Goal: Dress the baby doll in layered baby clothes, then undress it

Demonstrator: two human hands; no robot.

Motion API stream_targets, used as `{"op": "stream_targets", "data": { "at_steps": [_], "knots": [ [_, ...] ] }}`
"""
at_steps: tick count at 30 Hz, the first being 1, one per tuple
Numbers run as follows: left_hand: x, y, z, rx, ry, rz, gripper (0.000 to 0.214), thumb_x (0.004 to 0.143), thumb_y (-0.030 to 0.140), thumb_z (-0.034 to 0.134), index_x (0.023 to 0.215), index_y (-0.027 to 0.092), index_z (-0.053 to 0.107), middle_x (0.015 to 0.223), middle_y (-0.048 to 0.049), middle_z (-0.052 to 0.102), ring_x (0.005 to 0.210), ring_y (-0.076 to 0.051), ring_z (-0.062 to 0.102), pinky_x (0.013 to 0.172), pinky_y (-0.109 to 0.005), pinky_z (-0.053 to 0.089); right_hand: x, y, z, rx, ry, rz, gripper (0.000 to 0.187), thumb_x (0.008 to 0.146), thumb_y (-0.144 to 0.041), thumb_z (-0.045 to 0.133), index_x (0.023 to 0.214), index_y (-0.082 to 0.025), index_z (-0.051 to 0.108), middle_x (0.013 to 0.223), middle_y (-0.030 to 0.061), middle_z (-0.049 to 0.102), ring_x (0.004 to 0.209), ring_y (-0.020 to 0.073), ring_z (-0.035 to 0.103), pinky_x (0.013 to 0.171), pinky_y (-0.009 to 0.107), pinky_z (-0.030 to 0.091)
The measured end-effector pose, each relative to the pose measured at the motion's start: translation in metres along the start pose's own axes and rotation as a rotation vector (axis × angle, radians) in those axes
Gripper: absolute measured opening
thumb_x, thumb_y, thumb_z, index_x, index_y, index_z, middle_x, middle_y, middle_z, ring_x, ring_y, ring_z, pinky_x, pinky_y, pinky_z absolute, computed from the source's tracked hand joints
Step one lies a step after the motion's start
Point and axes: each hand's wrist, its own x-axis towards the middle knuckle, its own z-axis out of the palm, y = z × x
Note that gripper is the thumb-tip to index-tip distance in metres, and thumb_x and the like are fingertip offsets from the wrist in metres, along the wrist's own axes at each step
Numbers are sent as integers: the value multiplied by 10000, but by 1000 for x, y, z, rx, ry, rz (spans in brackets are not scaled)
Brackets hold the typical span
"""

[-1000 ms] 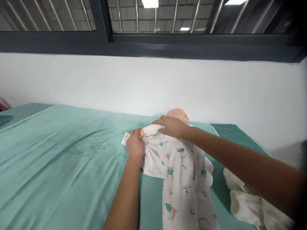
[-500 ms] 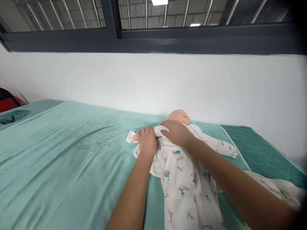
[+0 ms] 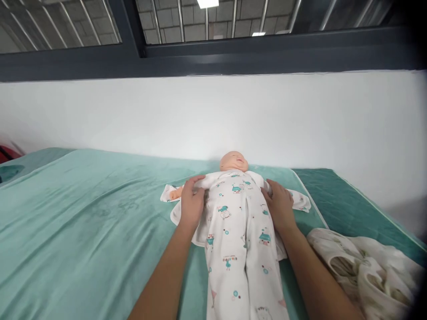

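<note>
A baby doll [image 3: 234,161] lies on its back, head toward the wall, dressed in a white garment [image 3: 233,218] printed with small cartoon figures. My left hand [image 3: 192,202] rests at the sleeve by the doll's shoulder on the left, thumb and fingers apart. Beyond it the doll's small hand [image 3: 175,194] shows at the open cuff. On the other side, my right hand [image 3: 280,205] touches the garment near the armpit, its thumb apart from the fingers. The far sleeve [image 3: 300,201] stretches out to the right. Some of my fingertips are hidden against the cloth.
Under the doll is a light green cloth [image 3: 100,231], with a darker green cover [image 3: 353,200] to the right. A crumpled white cloth [image 3: 367,266] lies at lower right. Behind stands a white wall [image 3: 150,118] below a dark window frame [image 3: 233,58].
My left hand has moved from the sleeve toward the shoulder. My right hand has left that sleeve and crossed to the doll's other side. The view has shifted right, showing more of the crumpled cloth.
</note>
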Motion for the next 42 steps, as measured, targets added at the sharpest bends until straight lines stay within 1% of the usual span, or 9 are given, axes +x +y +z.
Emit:
{"op": "stream_targets", "data": {
  "at_steps": [2, 4, 8, 12, 18, 24, 31, 37, 42],
  "knots": [
    [-2, 25, 2, -119, -68, 62, 335, 905, 223, 419, 1160, 260, 632, 1176, 2, 695, 1020, -177, 648, 914, -307, 511, 1, -3, -1, 51, -39, -8, 483, 940, -508, 367, 1283, -225, 557, 1315, 113, 608, 1307, 309, 453, 1122, 540, 231],
    [1, 53, 8, -110, -183, 208, 310, 926, 258, 416, 1112, 253, 664, 1182, -2, 699, 1081, -173, 630, 945, -286, 492, 0, -6, -3, 108, -69, -12, 475, 936, -510, 385, 1299, -245, 540, 1351, 96, 591, 1370, 304, 398, 1146, 552, 170],
    [15, 102, 34, 250, -534, 501, 268, 903, 266, 455, 905, 234, 721, 1014, -27, 739, 1007, -199, 639, 941, -324, 467, 2, -9, -6, 135, -90, 16, 417, 899, -408, 462, 1276, -257, 552, 1369, 76, 588, 1403, 299, 374, 1156, 572, 118],
    [20, 126, 65, 626, -691, 586, 299, 894, 234, 452, 733, 198, 702, 851, -62, 735, 918, -213, 642, 1017, -405, 389, 8, -9, -13, 90, -121, -55, 426, 826, -190, 453, 1224, -247, 596, 1310, 70, 630, 1278, 275, 505, 1131, 505, 213],
    [16, 140, 86, 821, -740, 574, 261, 834, 181, 516, 1006, 212, 710, 1061, -94, 728, 1066, -260, 618, 1036, -476, 338, 15, 4, -20, 207, 23, 61, 462, 750, -99, 386, 1129, -210, 628, 1151, 84, 686, 1076, 250, 606, 920, 361, 430],
    [19, 142, 101, 913, -766, 559, 311, 862, 224, 502, 1109, 226, 690, 1244, -108, 641, 1099, -268, 606, 1002, -457, 356, 16, 0, -18, 208, -23, 54, 353, 880, -301, 451, 1168, -196, 625, 1194, 101, 681, 1125, 280, 576, 978, 402, 388],
    [33, 145, 118, 975, -834, 474, 351, 800, 274, 606, 1140, 233, 684, 1241, -121, 642, 1082, -283, 615, 990, -460, 388, 13, -2, -19, -32, -99, -17, 473, 861, -155, 419, 1303, -197, 583, 1301, 102, 638, 1239, 294, 509, 1087, 456, 271],
    [42, 152, 115, 1006, -819, 494, 405, 789, 188, 627, 1188, 229, 680, 1317, -157, 578, 1254, -345, 493, 980, -444, 425, 18, 7, -26, 67, -104, 29, 507, 832, -113, 380, 1253, -231, 636, 1290, 72, 657, 1203, 270, 555, 1028, 420, 344],
    [35, 139, 138, 991, -861, 593, 363, 861, 185, 550, 1206, 150, 657, 1272, -184, 606, 1209, -317, 535, 976, -426, 447, 21, 7, -22, 18, -113, 39, 406, 895, -213, 401, 1233, -221, 626, 1224, 106, 677, 1167, 310, 561, 1006, 458, 341]
  ]
}}
